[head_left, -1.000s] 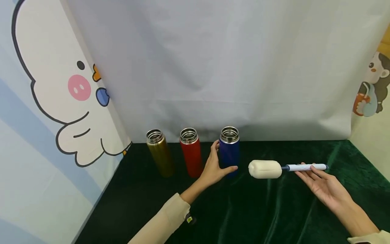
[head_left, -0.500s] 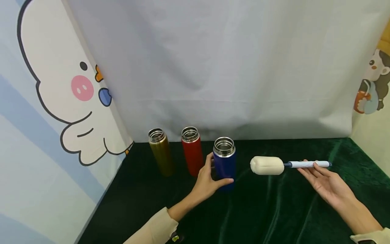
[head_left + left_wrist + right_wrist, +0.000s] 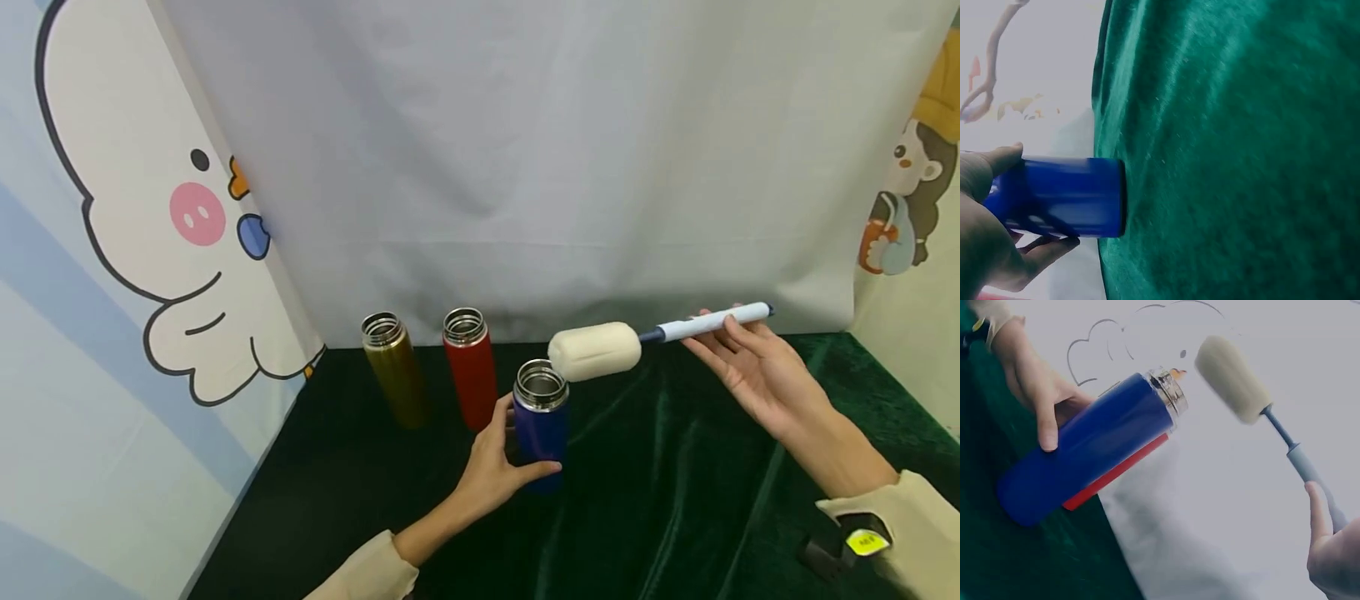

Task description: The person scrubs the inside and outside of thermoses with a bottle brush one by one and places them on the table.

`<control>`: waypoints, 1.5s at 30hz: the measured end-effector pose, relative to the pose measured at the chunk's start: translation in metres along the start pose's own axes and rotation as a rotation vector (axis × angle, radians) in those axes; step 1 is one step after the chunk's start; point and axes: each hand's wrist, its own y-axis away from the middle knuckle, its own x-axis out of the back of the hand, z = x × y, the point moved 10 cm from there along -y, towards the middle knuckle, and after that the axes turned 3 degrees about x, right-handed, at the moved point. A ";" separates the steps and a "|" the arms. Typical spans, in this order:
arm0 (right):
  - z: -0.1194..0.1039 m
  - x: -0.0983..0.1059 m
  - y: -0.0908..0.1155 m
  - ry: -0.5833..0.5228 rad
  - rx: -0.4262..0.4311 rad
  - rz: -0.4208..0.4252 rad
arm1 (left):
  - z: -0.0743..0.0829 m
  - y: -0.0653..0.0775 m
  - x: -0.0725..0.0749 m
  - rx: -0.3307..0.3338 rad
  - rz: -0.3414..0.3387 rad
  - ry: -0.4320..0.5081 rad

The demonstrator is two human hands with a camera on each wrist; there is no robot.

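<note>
A blue bottle (image 3: 542,433) with an open steel mouth stands upright, gripped round its body by my left hand (image 3: 491,467). In the left wrist view the thumb and fingers lie on either side of the blue bottle (image 3: 1072,197), its base toward the green cloth. My right hand (image 3: 765,375) holds a sponge bottle brush by its pale handle (image 3: 716,322). The cream sponge head (image 3: 596,352) points left, tilted slightly down, close to the bottle's rim. The right wrist view shows the sponge head (image 3: 1232,378) apart from the steel mouth (image 3: 1169,394).
A red bottle (image 3: 472,375) and a gold bottle (image 3: 397,375) stand uncapped, left of and behind the blue one. Dark green velvet cloth (image 3: 637,508) covers the table. A pale grey curtain (image 3: 525,167) hangs behind its back edge.
The blue bottle has come toward me and slightly left in my left hand. My right hand has raised the brush, moved it left and tilted its sponge head down toward the bottle.
</note>
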 end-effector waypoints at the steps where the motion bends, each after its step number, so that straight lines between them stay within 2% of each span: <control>1: -0.002 -0.008 -0.005 0.081 0.034 -0.004 | -0.002 0.000 0.000 -0.001 -0.007 0.000; 6: -0.012 -0.054 -0.022 0.440 0.223 -0.038 | -0.010 -0.003 -0.005 -0.031 -0.080 0.045; 9: -0.014 -0.087 -0.028 0.557 0.346 -0.088 | -0.012 -0.004 -0.009 -0.056 -0.133 0.082; 12: -0.010 -0.125 -0.031 0.712 0.470 -0.157 | -0.012 -0.004 -0.011 -0.075 -0.158 0.094; 16: 0.006 -0.170 -0.032 1.003 0.607 -0.246 | -0.013 -0.004 -0.010 -0.062 -0.166 0.098; 20: 0.029 -0.198 -0.036 1.317 0.676 -0.303 | -0.015 -0.003 -0.010 -0.035 -0.173 0.100; 24: 0.048 -0.209 -0.042 1.563 0.692 -0.307 | -0.015 -0.004 -0.011 -0.027 -0.184 0.102; 27: 0.056 -0.208 -0.044 1.614 0.684 -0.304 | -0.016 -0.005 -0.012 -0.019 -0.195 0.099; 35: 0.072 -0.197 -0.037 1.611 0.666 -0.332 | -0.015 0.000 -0.013 -0.023 -0.200 0.093; 45: 0.072 -0.191 -0.024 1.591 0.692 -0.351 | -0.015 -0.003 -0.013 -0.027 -0.195 0.104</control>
